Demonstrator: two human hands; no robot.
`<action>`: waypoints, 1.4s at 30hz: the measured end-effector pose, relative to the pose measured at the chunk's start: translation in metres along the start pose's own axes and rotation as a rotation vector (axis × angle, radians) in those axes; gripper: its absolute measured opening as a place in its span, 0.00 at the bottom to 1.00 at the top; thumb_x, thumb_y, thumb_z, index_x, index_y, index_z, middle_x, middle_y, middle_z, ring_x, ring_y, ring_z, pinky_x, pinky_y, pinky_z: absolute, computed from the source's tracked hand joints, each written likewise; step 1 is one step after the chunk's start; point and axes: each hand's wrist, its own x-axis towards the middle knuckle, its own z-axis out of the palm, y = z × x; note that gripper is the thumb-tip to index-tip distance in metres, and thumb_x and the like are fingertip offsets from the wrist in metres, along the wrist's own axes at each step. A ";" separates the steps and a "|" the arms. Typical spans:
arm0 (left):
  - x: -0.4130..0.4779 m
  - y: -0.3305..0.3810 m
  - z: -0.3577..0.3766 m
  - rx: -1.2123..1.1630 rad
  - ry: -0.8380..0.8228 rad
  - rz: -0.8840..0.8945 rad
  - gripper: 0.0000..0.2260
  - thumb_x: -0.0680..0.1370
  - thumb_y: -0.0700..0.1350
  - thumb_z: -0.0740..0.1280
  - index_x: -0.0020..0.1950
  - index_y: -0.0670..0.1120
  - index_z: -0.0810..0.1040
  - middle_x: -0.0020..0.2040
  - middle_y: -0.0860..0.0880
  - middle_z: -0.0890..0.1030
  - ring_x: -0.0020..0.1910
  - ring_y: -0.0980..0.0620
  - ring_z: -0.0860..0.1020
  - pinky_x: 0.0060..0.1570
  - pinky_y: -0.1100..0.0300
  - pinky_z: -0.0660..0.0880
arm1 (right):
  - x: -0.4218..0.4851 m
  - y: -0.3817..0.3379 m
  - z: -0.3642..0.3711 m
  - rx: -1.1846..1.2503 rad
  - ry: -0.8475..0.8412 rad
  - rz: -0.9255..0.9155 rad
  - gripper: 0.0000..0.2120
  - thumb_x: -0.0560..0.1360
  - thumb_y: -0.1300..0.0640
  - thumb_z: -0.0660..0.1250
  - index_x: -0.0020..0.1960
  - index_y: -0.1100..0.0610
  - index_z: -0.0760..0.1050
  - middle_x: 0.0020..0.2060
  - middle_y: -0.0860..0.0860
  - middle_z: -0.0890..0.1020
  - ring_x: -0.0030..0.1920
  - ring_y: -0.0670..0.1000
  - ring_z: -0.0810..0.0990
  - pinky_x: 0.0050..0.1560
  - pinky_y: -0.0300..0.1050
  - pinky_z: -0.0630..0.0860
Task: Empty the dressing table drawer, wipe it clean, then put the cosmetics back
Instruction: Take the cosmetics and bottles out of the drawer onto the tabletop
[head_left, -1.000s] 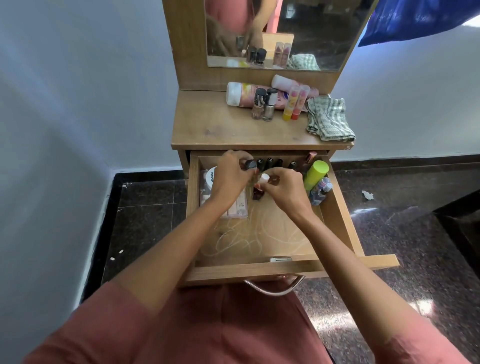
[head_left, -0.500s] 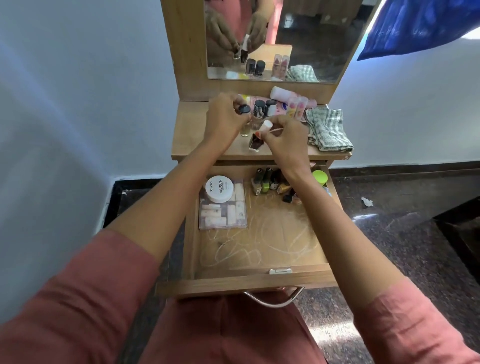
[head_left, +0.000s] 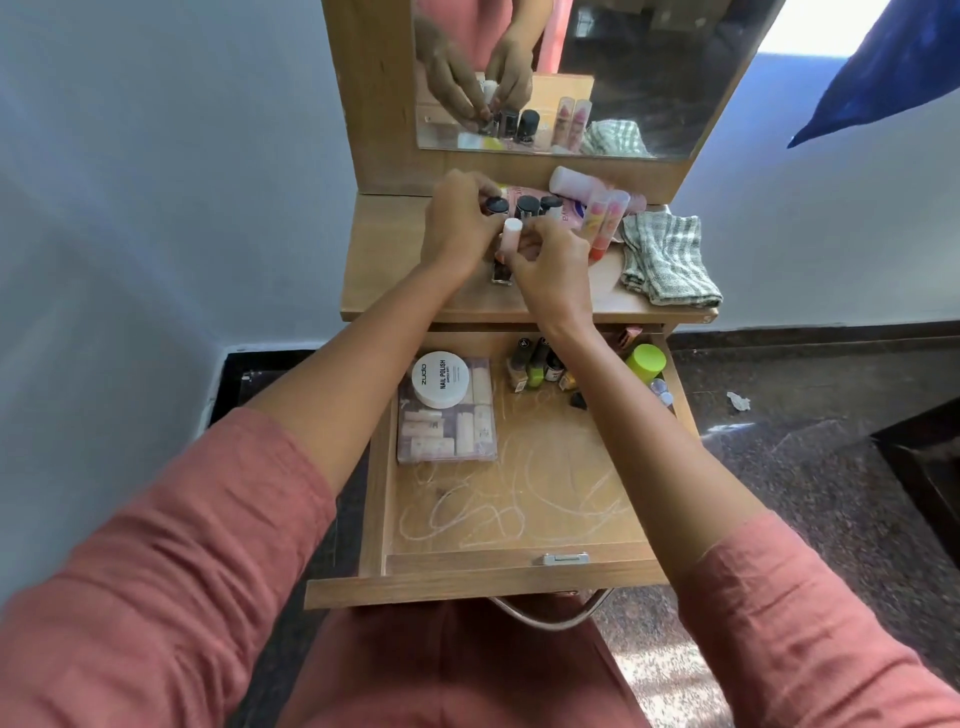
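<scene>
The wooden drawer (head_left: 483, 577) is pulled out below the dressing table top (head_left: 384, 270). Both hands are over the top. My left hand (head_left: 454, 223) grips a black-capped nail polish bottle (head_left: 495, 206) beside two more black-capped bottles (head_left: 535, 207). My right hand (head_left: 550, 265) pinches a pink tube with a white cap (head_left: 510, 234) and a small dark bottle (head_left: 502, 273) that touches the top. In the drawer lie a white nail polish remover jar (head_left: 440, 385) on a clear box of small tubes (head_left: 447, 431), several nail polish bottles (head_left: 535, 364) and a lime-capped bottle (head_left: 645, 362).
Two pink-orange tubes (head_left: 602, 221), a pink bottle lying down (head_left: 576, 182) and a folded checked cloth (head_left: 667, 260) sit on the right of the top. The mirror (head_left: 649, 67) stands behind. White scribble marks cover the drawer floor (head_left: 519, 499). A dark stone floor lies to the right.
Both hands rose out of the drawer carrying small bottles and moved up onto the table top, settling next to the black-capped bottles there.
</scene>
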 end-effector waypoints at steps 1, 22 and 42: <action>0.001 -0.001 0.001 -0.009 -0.003 0.002 0.08 0.71 0.38 0.69 0.50 0.40 0.81 0.49 0.44 0.82 0.48 0.51 0.79 0.41 0.68 0.68 | 0.000 0.002 0.003 -0.003 -0.013 0.010 0.06 0.72 0.63 0.66 0.48 0.63 0.78 0.42 0.55 0.82 0.43 0.53 0.80 0.48 0.51 0.78; -0.019 -0.032 -0.006 -0.157 -0.125 -0.160 0.14 0.73 0.28 0.62 0.57 0.36 0.76 0.35 0.55 0.72 0.32 0.62 0.69 0.31 0.77 0.69 | -0.009 0.005 0.027 0.057 0.056 0.087 0.10 0.72 0.70 0.64 0.52 0.64 0.76 0.47 0.58 0.82 0.48 0.52 0.80 0.51 0.42 0.76; -0.018 -0.041 0.002 -0.096 0.066 -0.134 0.12 0.72 0.29 0.62 0.54 0.36 0.76 0.37 0.53 0.73 0.32 0.61 0.68 0.34 0.74 0.69 | -0.021 0.030 -0.005 0.118 0.019 0.077 0.06 0.72 0.69 0.63 0.47 0.63 0.77 0.40 0.57 0.79 0.44 0.56 0.80 0.49 0.52 0.79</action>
